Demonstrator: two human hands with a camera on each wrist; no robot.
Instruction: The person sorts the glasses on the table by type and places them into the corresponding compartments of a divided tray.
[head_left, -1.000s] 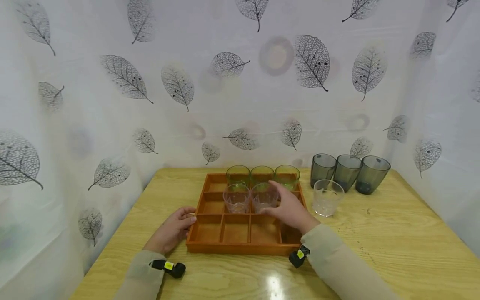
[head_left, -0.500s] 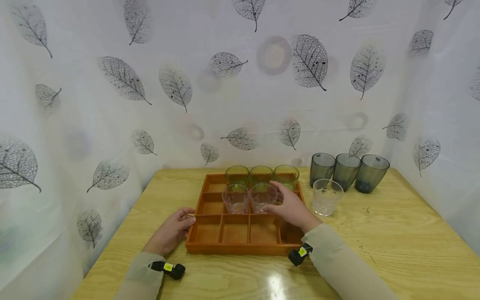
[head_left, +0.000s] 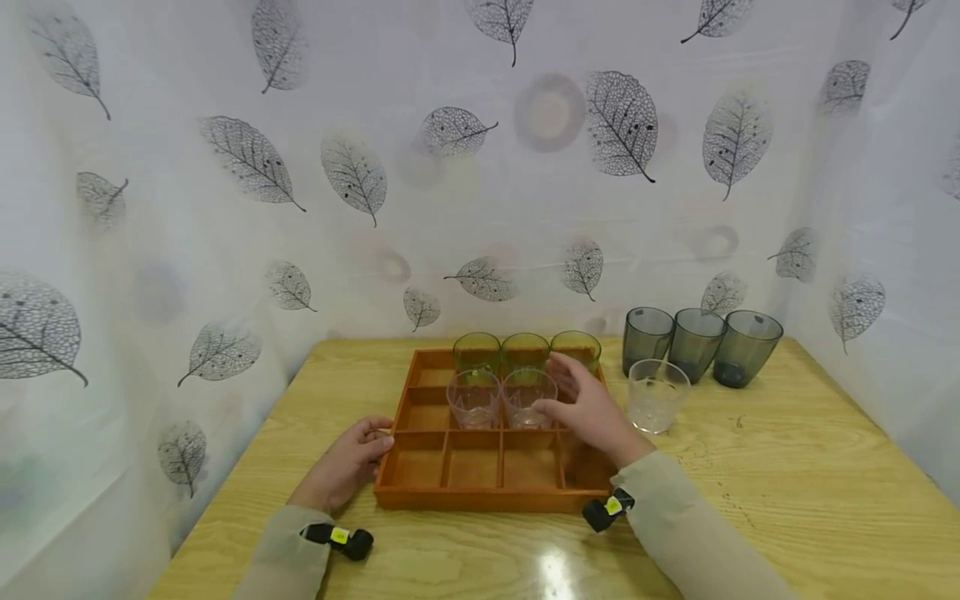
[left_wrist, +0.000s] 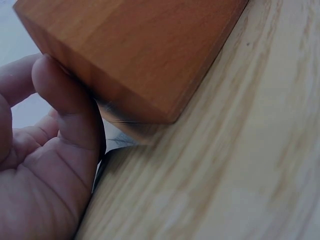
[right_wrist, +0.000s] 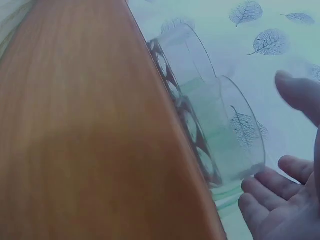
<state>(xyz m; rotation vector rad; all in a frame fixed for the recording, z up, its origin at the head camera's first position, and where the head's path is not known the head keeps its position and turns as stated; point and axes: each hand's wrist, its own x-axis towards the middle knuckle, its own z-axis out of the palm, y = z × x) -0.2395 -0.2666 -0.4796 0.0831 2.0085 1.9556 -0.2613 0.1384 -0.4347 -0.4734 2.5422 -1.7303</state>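
A brown wooden divided tray (head_left: 495, 500) lies on the table. In the head view, my left hand (head_left: 345, 462) touches its left wall from outside; the left wrist view shows the thumb (left_wrist: 60, 85) against the wood. Two clear glasses stand in its middle row: a left one (head_left: 472, 404) and a right one (head_left: 528, 404). Beside the right glass my right hand (head_left: 596, 412) hovers with thumb and fingers spread, holding nothing. In the right wrist view, the fingertips (right_wrist: 255, 187) are close to a clear glass (right_wrist: 235, 130); contact is unclear.
Three green glasses (head_left: 525, 346) fill part of the tray's back row. Right of the tray, another clear glass (head_left: 656, 400) stands on the table (head_left: 787, 467), before three grey glasses (head_left: 693, 346). A leaf-patterned curtain (head_left: 450, 208) borders the table.
My right hand has let go of the right clear glass and drawn slightly rightward, fingers spreading. The glass stays in its compartment. My left hand remains at the tray's wall.
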